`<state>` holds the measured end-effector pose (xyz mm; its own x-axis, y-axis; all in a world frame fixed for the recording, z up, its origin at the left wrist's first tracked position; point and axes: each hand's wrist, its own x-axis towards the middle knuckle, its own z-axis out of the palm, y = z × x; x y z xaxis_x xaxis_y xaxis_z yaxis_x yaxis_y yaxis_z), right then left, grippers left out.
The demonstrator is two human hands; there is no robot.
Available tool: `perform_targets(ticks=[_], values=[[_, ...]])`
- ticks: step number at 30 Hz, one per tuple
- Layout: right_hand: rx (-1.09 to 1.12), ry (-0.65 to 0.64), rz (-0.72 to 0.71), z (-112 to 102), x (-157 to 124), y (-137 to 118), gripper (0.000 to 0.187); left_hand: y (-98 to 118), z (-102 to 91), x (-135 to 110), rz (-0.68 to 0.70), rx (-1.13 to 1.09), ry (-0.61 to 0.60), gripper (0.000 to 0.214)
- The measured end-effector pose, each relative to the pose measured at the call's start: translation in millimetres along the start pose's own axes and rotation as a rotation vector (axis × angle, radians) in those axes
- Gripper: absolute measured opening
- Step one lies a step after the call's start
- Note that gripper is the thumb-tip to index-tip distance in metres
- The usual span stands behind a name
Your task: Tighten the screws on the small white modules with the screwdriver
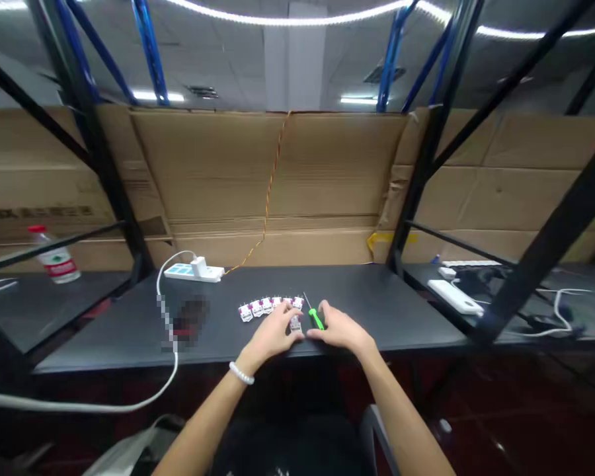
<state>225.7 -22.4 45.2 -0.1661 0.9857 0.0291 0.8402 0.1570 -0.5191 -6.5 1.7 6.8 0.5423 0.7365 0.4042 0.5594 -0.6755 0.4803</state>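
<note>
My left hand [272, 334] rests on the dark table [377, 297] with its fingers curled round a small white and purple part [295, 323]. My right hand [340, 328] lies beside it, fingertips meeting the left hand at that part, fingers bent. A green-handled screwdriver [315, 315] lies on the table just in front of my right hand, touching or nearly touching its fingers. A row of several small white and purple parts [265, 306] lies just beyond my left hand.
A white power strip [193, 271] with a plugged charger and white cable [163, 291] sits at the back left. A blurred dark object [188, 317] lies left of the parts. A water bottle [54, 258] stands far left. White devices [453, 297] and cables lie right. Cardboard walls stand behind.
</note>
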Motion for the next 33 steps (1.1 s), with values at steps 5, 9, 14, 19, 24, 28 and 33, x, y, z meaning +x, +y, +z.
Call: perform_targets(ticks=[5,9,14,19,24,28,33], values=[[0.042,0.181,0.134,3,3,20,0.012,-10,8.4,-11,0.027,-0.062,0.019,0.035],[0.193,0.445,0.108,-30,-2,42,0.014,-17,6.8,-15,0.006,-0.123,0.027,0.034],[0.491,0.783,-0.039,-52,-3,57,0.046,-15,4.3,-11,-0.013,-0.195,0.0,0.043],[0.802,0.854,-0.138,-30,19,49,0.061,-8,4.6,-12,-0.029,-0.219,0.005,0.038],[0.952,0.816,-0.257,4,45,31,0.061,-8,8.4,-14,-0.057,-0.195,0.038,0.039],[0.975,0.826,-0.278,16,53,30,0.059,-9,6.6,-14,-0.068,-0.203,0.023,0.041],[0.96,0.831,-0.274,20,52,31,0.052,-7,0.3,-14,-0.085,-0.227,0.003,0.044]])
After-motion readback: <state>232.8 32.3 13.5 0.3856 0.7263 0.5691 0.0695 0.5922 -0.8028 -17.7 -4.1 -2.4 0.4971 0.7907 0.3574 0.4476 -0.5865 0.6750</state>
